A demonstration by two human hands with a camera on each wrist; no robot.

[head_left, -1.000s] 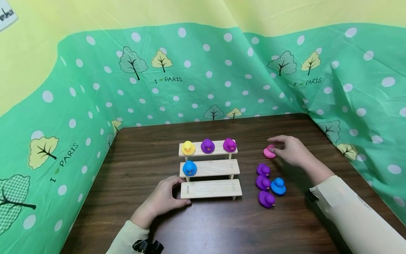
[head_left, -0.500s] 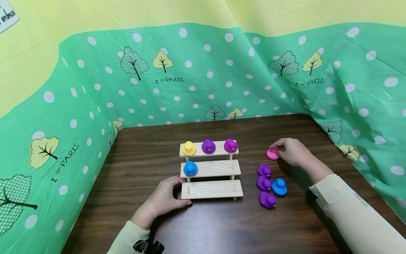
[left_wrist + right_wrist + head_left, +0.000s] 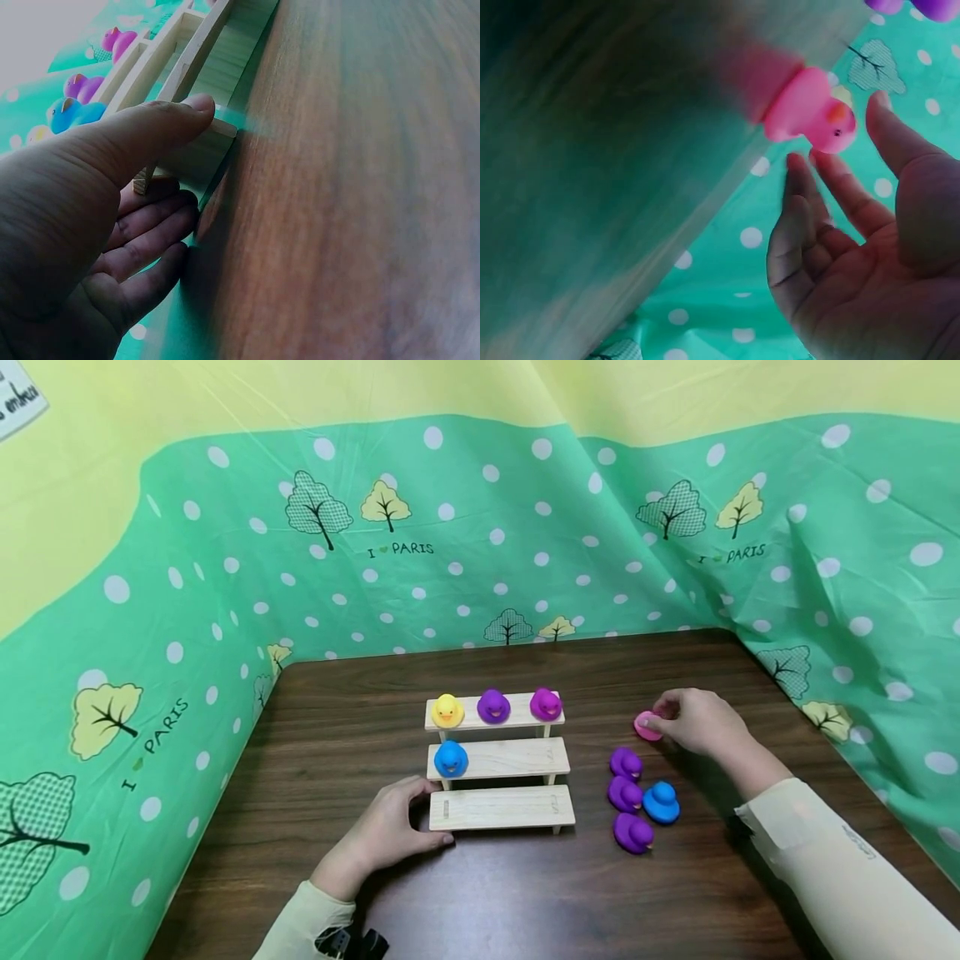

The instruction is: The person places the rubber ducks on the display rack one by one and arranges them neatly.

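Note:
A small three-step wooden stand (image 3: 502, 810) is set on the table. My left hand (image 3: 386, 827) holds the left end of its lowest step, thumb at the front edge (image 3: 161, 127) and fingers around the end. On the top step sit a yellow duck (image 3: 447, 712), a purple duck (image 3: 493, 706) and a magenta duck (image 3: 545, 704); a blue duck (image 3: 451, 760) is at the left of the middle step. At the right, my right hand (image 3: 701, 722) is at a pink duck (image 3: 802, 116). In the right wrist view its fingertips are right at the duck's head, with a gap before the thumb.
Nearer than the pink duck, several purple ducks (image 3: 633, 833) form a column on the dark wooden table (image 3: 337, 710), and another blue duck (image 3: 661, 802) stands beside them. Green polka-dot cloth (image 3: 465, 552) walls the table at the back and sides.
My right hand has shifted slightly to the right, and the pink duck has moved a little the same way. The left hand and the stand stay put.

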